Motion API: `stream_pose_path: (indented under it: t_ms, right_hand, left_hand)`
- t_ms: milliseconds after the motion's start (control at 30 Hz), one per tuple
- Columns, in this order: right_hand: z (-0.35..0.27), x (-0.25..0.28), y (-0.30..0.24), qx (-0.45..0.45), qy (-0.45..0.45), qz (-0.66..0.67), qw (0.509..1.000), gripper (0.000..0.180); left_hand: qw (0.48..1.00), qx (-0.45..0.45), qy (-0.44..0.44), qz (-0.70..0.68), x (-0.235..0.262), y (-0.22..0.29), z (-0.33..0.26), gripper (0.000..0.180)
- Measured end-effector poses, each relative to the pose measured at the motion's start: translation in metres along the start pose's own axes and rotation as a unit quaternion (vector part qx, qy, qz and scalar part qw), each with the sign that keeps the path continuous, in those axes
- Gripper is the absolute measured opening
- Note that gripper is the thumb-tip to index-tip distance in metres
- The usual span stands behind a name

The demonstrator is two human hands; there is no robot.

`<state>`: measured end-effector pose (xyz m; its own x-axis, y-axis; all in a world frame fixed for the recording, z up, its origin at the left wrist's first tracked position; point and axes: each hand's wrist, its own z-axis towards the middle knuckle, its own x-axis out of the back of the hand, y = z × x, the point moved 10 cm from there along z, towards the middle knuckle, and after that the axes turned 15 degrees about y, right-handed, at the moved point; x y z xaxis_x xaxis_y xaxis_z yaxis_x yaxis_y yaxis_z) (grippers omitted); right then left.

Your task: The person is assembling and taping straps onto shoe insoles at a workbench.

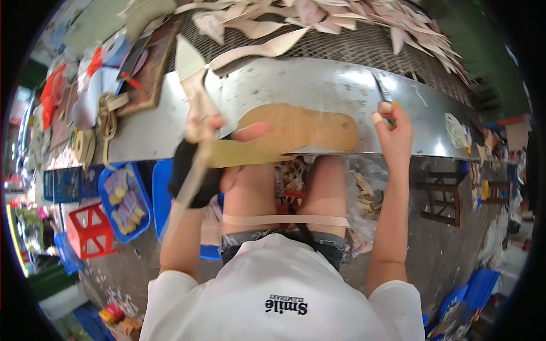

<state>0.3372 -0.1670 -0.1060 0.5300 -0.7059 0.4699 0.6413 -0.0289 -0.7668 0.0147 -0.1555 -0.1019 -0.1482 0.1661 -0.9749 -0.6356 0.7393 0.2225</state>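
1. Left hand (199,165), in a black wrist wrap, grasping tan strip (250,152) over the brown board (301,128) on the metal bench (318,91).
2. Right hand (392,128) clenched round green-handled cutter (382,91).
3. Best kept taut, cutting away from fingers.

A matt tan leather-like sole piece (301,128) lies on the scuffed, dull-shiny metal bench (318,91).

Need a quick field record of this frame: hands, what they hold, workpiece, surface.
left hand: in black fingerless glove, grips tan strip
right hand: bandaged thumb, holds thin metal blade tool
workpiece: brown sole-shaped sheet, flat on surface
surface: curved metal bench
behind: pale cut pieces piled on mesh
floor left: blue tray, red stool
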Motion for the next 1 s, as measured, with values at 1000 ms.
stream_pose_path:
  t_ms: [1000]
  right_hand:
    - [-0.143, -0.064, -0.081, -0.155, -0.23, 0.249, 0.928, 0.037]
  left_hand:
    - [0.96, -0.149, 0.234, 0.043, 0.041, -0.023, 0.04, 0.047]
